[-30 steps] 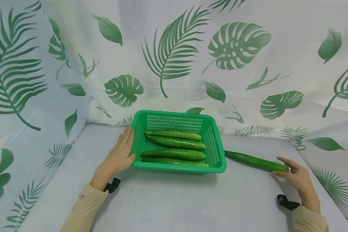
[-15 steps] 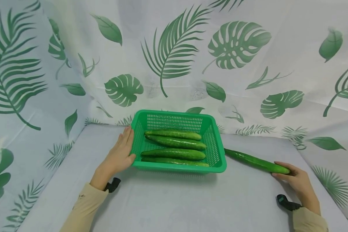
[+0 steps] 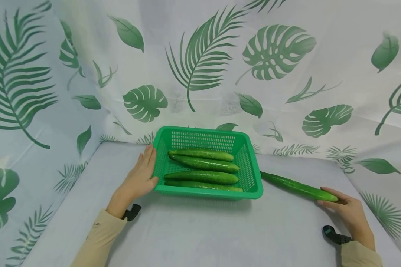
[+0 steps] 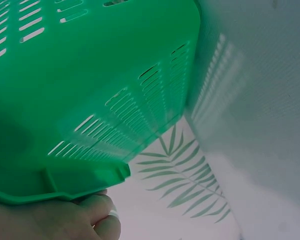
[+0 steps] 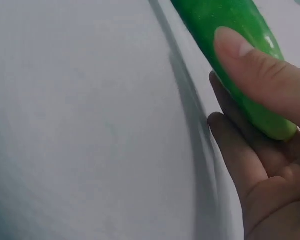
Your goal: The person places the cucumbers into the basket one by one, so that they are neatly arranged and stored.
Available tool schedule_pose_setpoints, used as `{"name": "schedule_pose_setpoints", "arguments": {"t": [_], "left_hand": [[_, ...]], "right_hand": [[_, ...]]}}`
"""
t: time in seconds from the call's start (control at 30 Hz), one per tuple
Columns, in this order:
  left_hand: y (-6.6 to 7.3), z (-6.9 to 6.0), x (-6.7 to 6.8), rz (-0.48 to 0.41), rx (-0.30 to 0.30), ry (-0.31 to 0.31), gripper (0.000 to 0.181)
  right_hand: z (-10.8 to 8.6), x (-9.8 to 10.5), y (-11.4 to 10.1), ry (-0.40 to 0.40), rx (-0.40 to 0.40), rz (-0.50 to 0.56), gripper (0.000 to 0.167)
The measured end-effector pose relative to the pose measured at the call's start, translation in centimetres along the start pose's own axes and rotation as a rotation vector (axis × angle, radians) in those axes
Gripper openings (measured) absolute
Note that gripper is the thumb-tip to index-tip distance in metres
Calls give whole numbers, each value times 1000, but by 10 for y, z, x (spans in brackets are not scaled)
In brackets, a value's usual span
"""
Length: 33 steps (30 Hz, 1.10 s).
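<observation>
A green plastic basket [image 3: 206,195] stands mid-table with several cucumbers [image 3: 207,177] lying lengthwise inside. Against its left wall rests my left hand [image 3: 138,178], fingers mostly straight and the thumb by the front corner. The left wrist view shows that hand [image 4: 65,217] below the basket's rim [image 4: 90,189], with part of the fingers hidden. My right hand [image 3: 349,209] grips the right end of a separate cucumber [image 3: 297,188] lying outside the basket. In the right wrist view the thumb is on top of this cucumber [image 5: 240,65] and fingers are underneath. Its far end meets the basket's right rim; contact is unclear.
A pale cloth covers the table [image 3: 220,233]. Behind and at both sides hang white curtains [image 3: 217,115] with green leaf prints. Black wrist cameras [image 3: 132,212] sit below both hands.
My right hand has closed its thumb and fingers round the cucumber's end, and the cucumber has shifted slightly. The left hand and the basket stay in place; the head view has shifted a little.
</observation>
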<state>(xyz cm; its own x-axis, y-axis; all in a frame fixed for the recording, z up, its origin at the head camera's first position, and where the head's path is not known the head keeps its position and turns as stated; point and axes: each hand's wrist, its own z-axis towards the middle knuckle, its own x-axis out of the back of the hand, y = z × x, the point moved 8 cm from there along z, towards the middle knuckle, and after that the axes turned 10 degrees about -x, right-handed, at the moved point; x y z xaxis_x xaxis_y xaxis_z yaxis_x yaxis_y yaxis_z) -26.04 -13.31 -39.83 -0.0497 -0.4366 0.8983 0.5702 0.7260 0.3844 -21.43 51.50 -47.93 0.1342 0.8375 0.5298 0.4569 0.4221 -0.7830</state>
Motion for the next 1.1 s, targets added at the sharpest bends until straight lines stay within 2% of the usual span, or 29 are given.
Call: {"name": "schedule_pose_setpoints", "arguments": {"t": [0.23, 0.37, 0.47, 0.6, 0.77, 0.83, 0.87, 1.0, 1.1], "left_hand": [[2, 3, -1, -1, -3, 6, 83], [1, 4, -2, 0, 0, 0, 83], [1, 3, -2, -3, 4, -6, 83], [0, 3, -2, -5, 3, -6, 84], [0, 3, -1, -6, 1, -2, 85], [1, 2, -1, -4, 1, -3, 84], [1, 1, 0, -4, 0, -2, 84], [2, 0, 1, -2, 0, 0, 83], [4, 0, 2, -7, -5, 9, 83]], "right_hand": [[-4, 13, -21, 20, 86, -25, 63], [-5, 21, -40, -11, 110, 92, 61], [-7, 29, -56, 26, 101, 80, 63], [-13, 40, -80, 117, 128, 28, 66], [-25, 48, -115, 135, 163, 136, 67], [-30, 46, -130, 115, 173, 202, 67], [-33, 45, -137, 102, 186, 242, 67], [-47, 34, -167, 70, 218, 290, 64], [-59, 23, -190, 43, 282, 366, 61]]}}
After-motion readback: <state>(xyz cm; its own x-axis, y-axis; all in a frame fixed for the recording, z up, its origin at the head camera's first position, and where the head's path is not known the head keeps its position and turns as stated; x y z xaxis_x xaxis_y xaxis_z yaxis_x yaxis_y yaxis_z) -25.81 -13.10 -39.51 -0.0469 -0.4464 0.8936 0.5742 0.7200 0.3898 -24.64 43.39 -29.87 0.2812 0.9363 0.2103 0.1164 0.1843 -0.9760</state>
